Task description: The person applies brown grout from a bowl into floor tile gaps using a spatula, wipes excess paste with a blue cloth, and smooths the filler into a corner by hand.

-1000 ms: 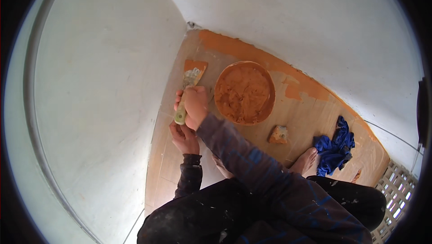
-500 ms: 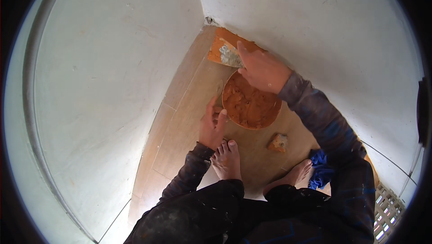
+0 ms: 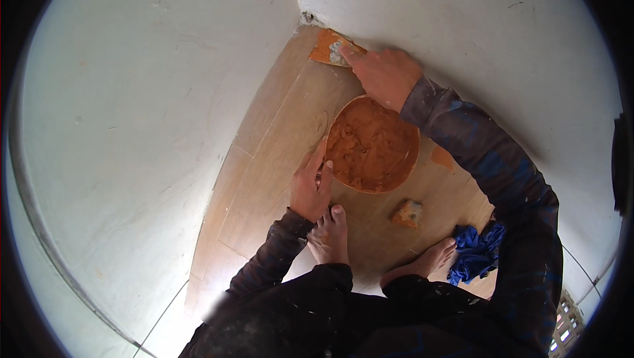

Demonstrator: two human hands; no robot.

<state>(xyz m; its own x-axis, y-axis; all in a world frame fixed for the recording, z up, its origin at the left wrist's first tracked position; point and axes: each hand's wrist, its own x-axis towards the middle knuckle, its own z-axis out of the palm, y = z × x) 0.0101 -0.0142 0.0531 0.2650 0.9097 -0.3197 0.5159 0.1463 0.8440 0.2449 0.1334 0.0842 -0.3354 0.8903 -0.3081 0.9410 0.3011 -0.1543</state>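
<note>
Head view: right hand is clamped on the scraper, which sits at 11 o'clock from the tub. Left hand is at the tub's 8 o'clock, can't tell if it's gripping. I'd go for even pressure, tight along the wall.

A putty knife, its broad blade smeared orange, extends beyond the right fingers; a round bowl of lumpy orange paste stands just beside the left fingers.
</note>
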